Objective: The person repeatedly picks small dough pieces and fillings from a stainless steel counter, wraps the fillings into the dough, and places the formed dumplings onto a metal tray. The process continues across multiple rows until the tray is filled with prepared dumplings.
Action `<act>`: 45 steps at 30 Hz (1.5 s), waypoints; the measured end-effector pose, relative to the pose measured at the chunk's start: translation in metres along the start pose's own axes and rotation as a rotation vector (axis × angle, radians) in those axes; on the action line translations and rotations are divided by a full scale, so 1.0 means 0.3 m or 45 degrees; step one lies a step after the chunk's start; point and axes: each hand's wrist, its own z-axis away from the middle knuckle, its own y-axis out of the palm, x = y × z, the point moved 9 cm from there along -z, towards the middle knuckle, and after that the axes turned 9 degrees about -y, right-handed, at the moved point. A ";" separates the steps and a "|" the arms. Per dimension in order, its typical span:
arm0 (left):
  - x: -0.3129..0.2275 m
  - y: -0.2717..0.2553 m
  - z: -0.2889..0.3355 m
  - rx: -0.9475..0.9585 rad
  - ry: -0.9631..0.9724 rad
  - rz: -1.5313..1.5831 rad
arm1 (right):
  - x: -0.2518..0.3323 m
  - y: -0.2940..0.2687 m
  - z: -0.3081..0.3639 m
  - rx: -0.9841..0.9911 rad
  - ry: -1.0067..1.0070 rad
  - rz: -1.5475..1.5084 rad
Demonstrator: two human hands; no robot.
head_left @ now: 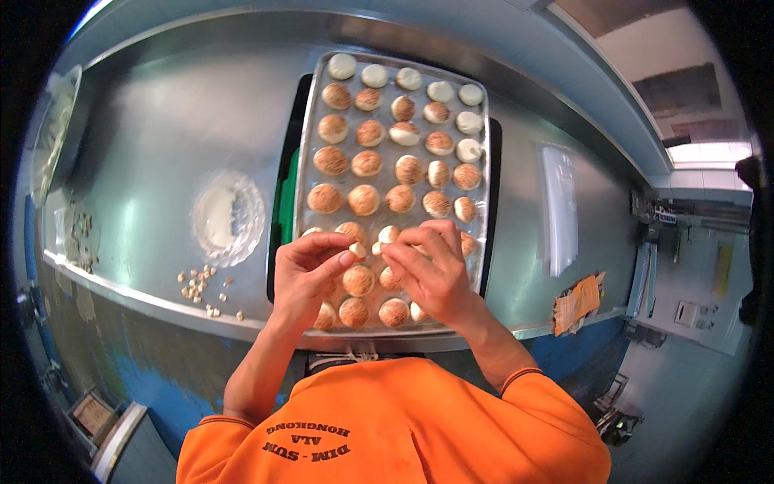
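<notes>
Both hands meet over the near half of a metal tray (301, 198) lined with rows of round buns, many with brown crackled tops such as this bun (364, 200), and some plain white such as this one (342, 66). My left hand (310, 266) pinches a small pale piece of dough (357, 250) between thumb and forefinger. Close beside it, my right hand (433, 266) has its fingertips closed on another small pale piece (377, 248). My fingers and palms hide several buns beneath them.
Left of the tray stands a clear round bowl (251, 242) holding something white. Small loose dough pieces (195, 286) lie near the steel table's front edge. On the right are a clear plastic sheet (559, 210) and an orange cloth (577, 305). A green object (285, 198) shows beside the tray.
</notes>
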 end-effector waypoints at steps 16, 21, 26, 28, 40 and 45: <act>0.051 0.262 -0.536 -0.127 -0.004 -0.643 | -1.114 -0.126 0.116 0.119 0.238 0.499; 0.039 0.357 -0.723 -0.082 0.033 -0.866 | -1.184 -0.053 0.048 0.208 0.038 0.575; 0.022 0.463 -0.959 -0.056 0.182 -1.106 | -1.207 0.007 0.034 0.356 -0.063 0.686; 0.023 0.513 -1.068 -0.023 0.257 -1.179 | -1.203 -0.021 0.050 0.290 -0.058 0.619; 0.188 0.700 -1.446 0.114 0.560 -1.845 | -1.243 -0.219 0.248 -0.069 0.366 0.273; 0.171 0.719 -1.436 0.145 0.731 -1.970 | -1.263 -0.192 0.225 -0.125 0.441 0.113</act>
